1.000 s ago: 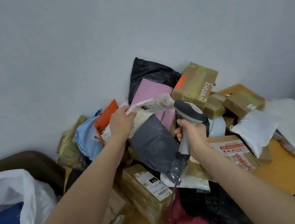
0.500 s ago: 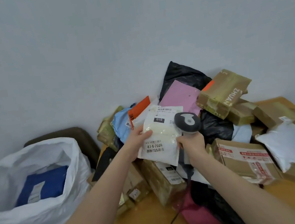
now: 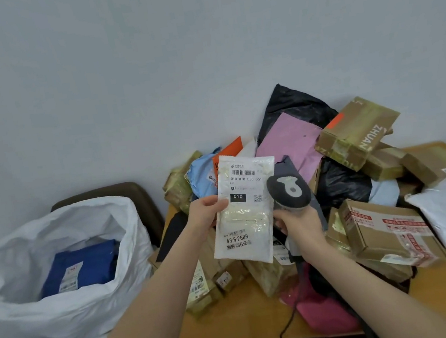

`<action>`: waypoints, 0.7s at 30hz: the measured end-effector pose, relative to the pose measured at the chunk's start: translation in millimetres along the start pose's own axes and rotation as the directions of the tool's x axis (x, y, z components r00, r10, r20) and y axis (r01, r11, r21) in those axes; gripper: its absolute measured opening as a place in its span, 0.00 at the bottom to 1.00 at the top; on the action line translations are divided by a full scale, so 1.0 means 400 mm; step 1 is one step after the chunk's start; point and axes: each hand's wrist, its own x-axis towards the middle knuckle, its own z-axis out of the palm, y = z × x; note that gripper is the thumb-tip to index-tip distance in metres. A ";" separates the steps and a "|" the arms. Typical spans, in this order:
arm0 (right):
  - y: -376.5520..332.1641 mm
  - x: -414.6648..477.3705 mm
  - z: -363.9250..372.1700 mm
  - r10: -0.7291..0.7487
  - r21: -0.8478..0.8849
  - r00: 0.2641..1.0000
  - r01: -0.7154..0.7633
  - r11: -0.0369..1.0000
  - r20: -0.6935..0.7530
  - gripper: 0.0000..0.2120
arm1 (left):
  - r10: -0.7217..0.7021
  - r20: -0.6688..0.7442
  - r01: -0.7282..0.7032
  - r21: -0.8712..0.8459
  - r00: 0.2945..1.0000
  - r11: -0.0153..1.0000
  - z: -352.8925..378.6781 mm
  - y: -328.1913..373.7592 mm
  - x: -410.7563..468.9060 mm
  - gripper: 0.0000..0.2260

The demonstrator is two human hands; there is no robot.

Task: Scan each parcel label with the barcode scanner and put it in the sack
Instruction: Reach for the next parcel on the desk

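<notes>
Within the last second the flat white plastic mailer (image 3: 247, 217) had been lifted from the parcel heap (image 3: 355, 138), label outward, right of the white woven sack (image 3: 17, 283); left hand (image 3: 208, 214) pinched its edge; right hand (image 3: 299, 224) gripped the grey handheld barcode scanner (image 3: 289, 191) alongside; scan judged imminent.

Parcel sorting room, heaped parcels (image 3: 360, 178), sack (image 3: 17, 283)

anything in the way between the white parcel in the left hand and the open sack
Nothing visible does. The left hand holds the white parcel above the pile's left edge; the sack stands open to its left and lower, with a clear gap between them. A blue parcel lies inside, leaving room.
</notes>
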 end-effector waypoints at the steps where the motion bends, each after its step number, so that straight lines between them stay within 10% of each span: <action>1: -0.003 -0.012 0.002 0.006 0.052 1.000 -0.006 0.999 0.000 0.04 | 0.012 -0.027 -0.011 0.006 1.000 1.000 -0.005 -0.009 0.002 0.08; 21: -0.046 -0.143 0.079 0.099 0.101 0.989 -0.111 0.989 0.112 0.08 | -0.087 -0.193 0.095 0.031 0.977 0.995 -0.012 -0.120 0.058 0.04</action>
